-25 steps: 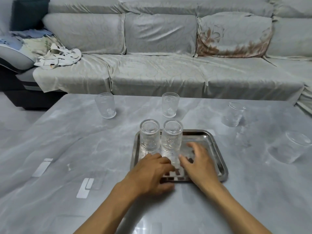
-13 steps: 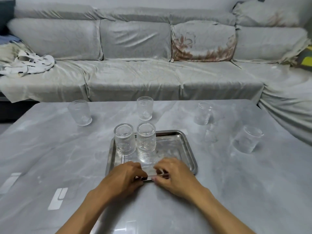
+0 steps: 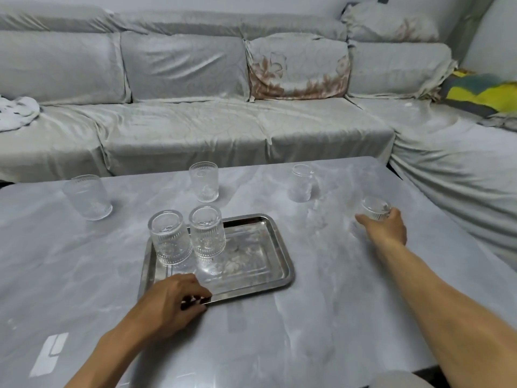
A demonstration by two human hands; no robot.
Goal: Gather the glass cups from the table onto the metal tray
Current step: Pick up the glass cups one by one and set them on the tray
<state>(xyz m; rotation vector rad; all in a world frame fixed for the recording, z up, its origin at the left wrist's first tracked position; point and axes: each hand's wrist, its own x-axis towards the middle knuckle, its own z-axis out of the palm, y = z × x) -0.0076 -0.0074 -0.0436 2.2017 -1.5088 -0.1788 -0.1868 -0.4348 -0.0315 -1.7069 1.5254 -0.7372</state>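
Note:
A metal tray [image 3: 260, 264] lies on the grey marble table [image 3: 321, 317]. Two ribbed glass cups [image 3: 170, 239] [image 3: 207, 233] stand side by side in the tray's far left part. My left hand [image 3: 173, 302] rests on the tray's near left rim, fingers curled over the edge. My right hand [image 3: 387, 225] is stretched out to the far right, wrapped around a glass cup [image 3: 375, 208] that stands on the table. Three more glass cups stand on the table: far left [image 3: 88, 197], far middle [image 3: 204, 182], far right [image 3: 302, 183].
A long sofa under a pale grey cover [image 3: 195, 127] runs behind the table and along its right side. A yellow and green cushion [image 3: 481, 92] lies at the far right. White cloth [image 3: 16, 112] is bunched on the sofa's left.
My right hand left the tray's near rim and reached far right to the cup there. The left hand stayed on the tray. The view swung right.

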